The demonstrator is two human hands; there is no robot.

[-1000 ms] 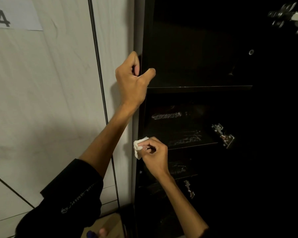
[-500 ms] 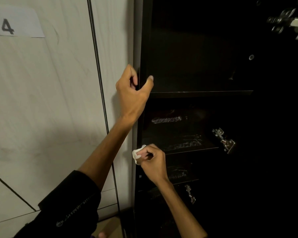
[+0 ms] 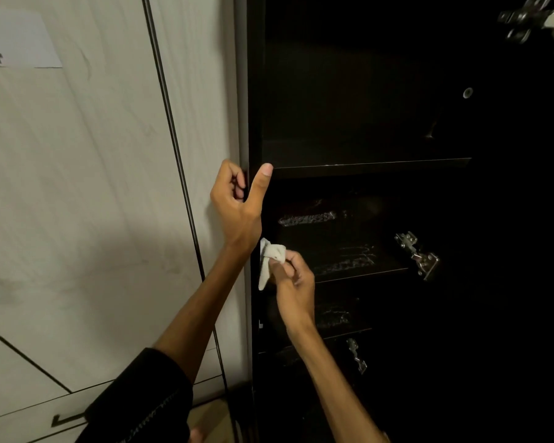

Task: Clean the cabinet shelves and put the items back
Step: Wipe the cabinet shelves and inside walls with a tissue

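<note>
A tall black cabinet (image 3: 365,91) stands open, with several dark shelves inside. My left hand (image 3: 237,203) grips the cabinet's left front edge (image 3: 253,123), thumb on the inside next to the upper shelf (image 3: 365,164). Below it my right hand (image 3: 293,282) pinches a small white cloth (image 3: 269,260) against the inner left side, level with the middle shelf (image 3: 359,270). That shelf and the one below (image 3: 333,314) show shiny wet streaks. No items are visible on the shelves.
A pale panelled wall (image 3: 93,187) with a paper label (image 3: 13,43) lies left of the cabinet. Metal door hinges (image 3: 419,255) stick out on the cabinet's right side, another hinge (image 3: 538,20) at the top right, a third hinge (image 3: 357,356) lower down.
My left hand has slid down the cabinet's edge relative to the upper shelf. My right hand has lifted the cloth a little, closer under the left wrist, and the cloth hangs more unfolded.
</note>
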